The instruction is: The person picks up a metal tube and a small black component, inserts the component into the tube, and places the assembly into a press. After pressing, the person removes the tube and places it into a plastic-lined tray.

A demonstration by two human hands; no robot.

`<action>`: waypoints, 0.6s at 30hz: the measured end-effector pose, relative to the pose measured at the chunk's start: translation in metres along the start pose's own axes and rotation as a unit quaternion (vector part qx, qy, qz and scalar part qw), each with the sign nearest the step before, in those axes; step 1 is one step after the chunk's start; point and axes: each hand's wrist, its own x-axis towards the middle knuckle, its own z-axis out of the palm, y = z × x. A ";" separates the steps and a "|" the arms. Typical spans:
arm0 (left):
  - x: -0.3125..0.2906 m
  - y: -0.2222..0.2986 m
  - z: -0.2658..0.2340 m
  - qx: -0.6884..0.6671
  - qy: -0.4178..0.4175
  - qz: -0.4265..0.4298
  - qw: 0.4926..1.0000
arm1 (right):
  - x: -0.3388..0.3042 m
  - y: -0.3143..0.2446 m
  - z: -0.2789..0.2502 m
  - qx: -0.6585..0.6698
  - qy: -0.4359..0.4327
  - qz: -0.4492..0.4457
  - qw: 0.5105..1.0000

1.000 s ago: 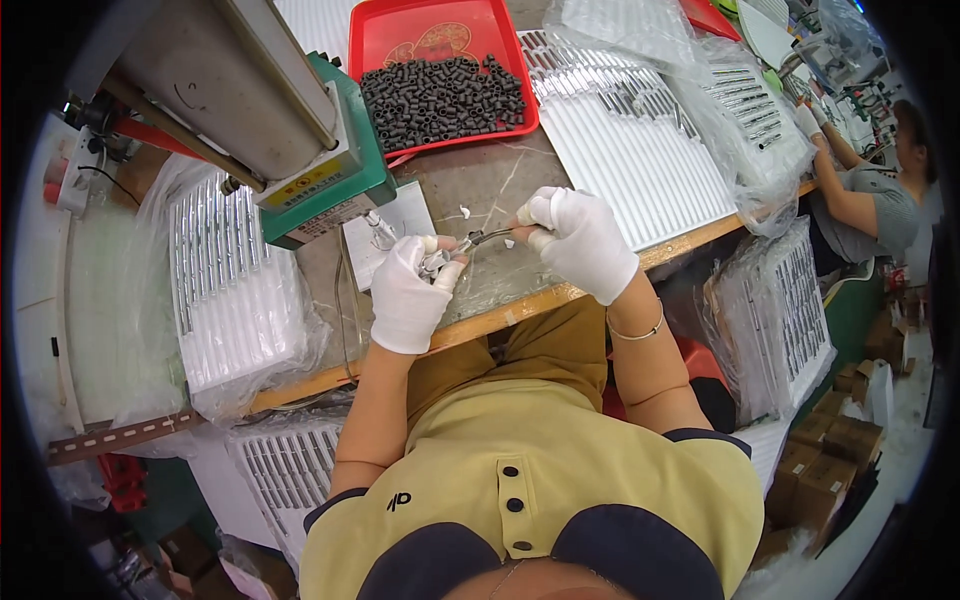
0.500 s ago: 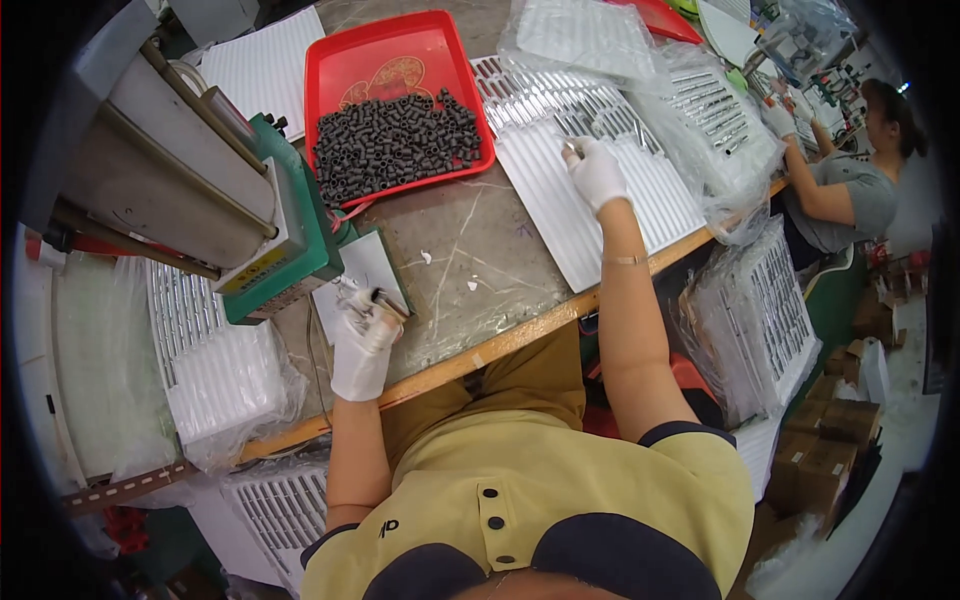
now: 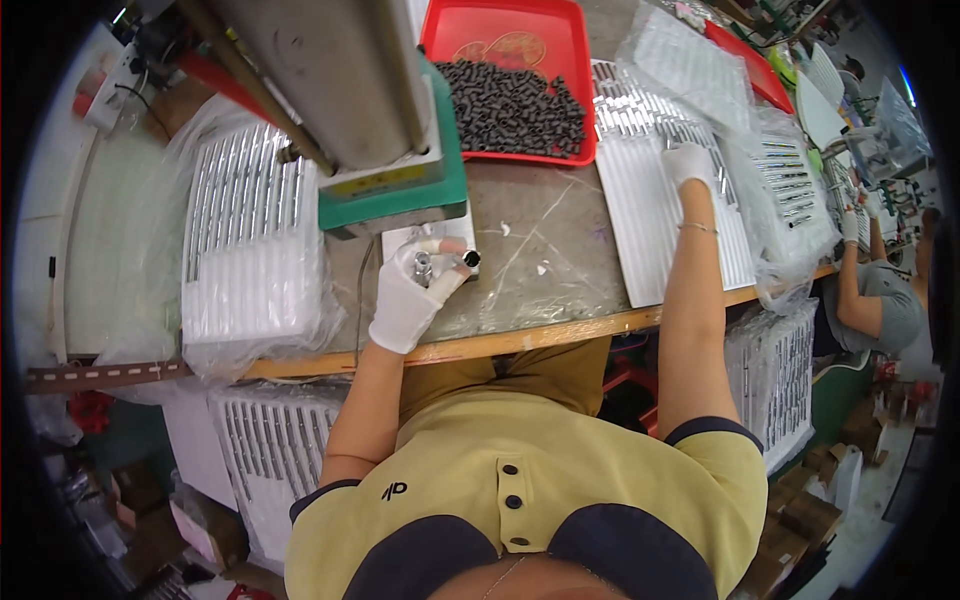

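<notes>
Tray [image 3: 562, 45] between press [image 3: 393, 208] and rack [image 3: 640, 230]

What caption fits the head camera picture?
Gloved left hand holding a shiny metal piece; right hand at a white ridged tray.

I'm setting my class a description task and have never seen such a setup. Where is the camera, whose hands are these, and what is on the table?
There is no robot here: a person wears a wide fisheye camera on the head, looking down, so straight edges bend near the rim. Both hands wear white gloves. The left hand holds a shiny metal piece with a dark round end. The right hand is over a white ribbed tray bearing metal tubes; whether it grips one is hidden. Also on the grey table are a red tray of small black cylinders and a machine with a green plate.
</notes>
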 end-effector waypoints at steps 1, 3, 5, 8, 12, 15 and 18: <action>-0.001 0.000 -0.002 0.002 -0.002 -0.020 1.000 | -0.017 -0.009 -0.013 0.125 -0.006 -0.018 0.992; -0.002 -0.010 -0.004 0.003 0.000 -0.006 1.000 | -0.092 -0.039 -0.057 0.346 -0.001 -0.048 0.937; -0.005 -0.011 -0.003 -0.006 -0.006 0.007 1.000 | -0.166 -0.066 -0.077 0.473 -0.015 -0.102 0.875; -0.008 -0.018 -0.004 0.015 -0.020 0.032 0.999 | -0.248 -0.101 -0.094 0.436 -0.060 -0.208 0.873; -0.017 -0.021 -0.004 -0.008 -0.027 0.014 0.999 | -0.294 -0.132 -0.076 0.596 -0.097 -0.247 0.758; -0.023 -0.018 -0.005 -0.034 -0.038 -0.033 0.998 | -0.297 -0.142 -0.066 0.525 -0.068 -0.336 0.779; -0.026 -0.022 -0.006 0.080 -0.029 0.044 0.995 | -0.294 -0.144 -0.065 0.400 -0.040 -0.384 0.831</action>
